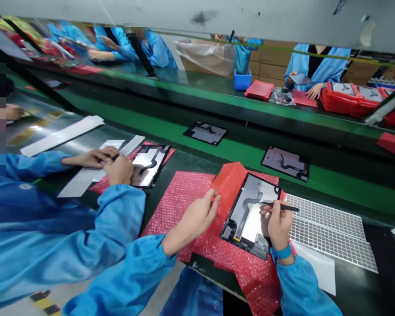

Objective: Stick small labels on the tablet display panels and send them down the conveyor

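Note:
An open tablet housing with a dark flex cable lies on red bubble wrap in front of me. My left hand is closed in a pinch on the folded edge of the bubble wrap, just left of the housing. My right hand grips black tweezers whose tips rest over the housing's upper right part. A blue wrist strap sits on my right wrist.
A white sticker sheet lies right of my hand. Left of me a co-worker's hands work on another housing. Two more housings ride the green conveyor belt. Red trays and other people are beyond.

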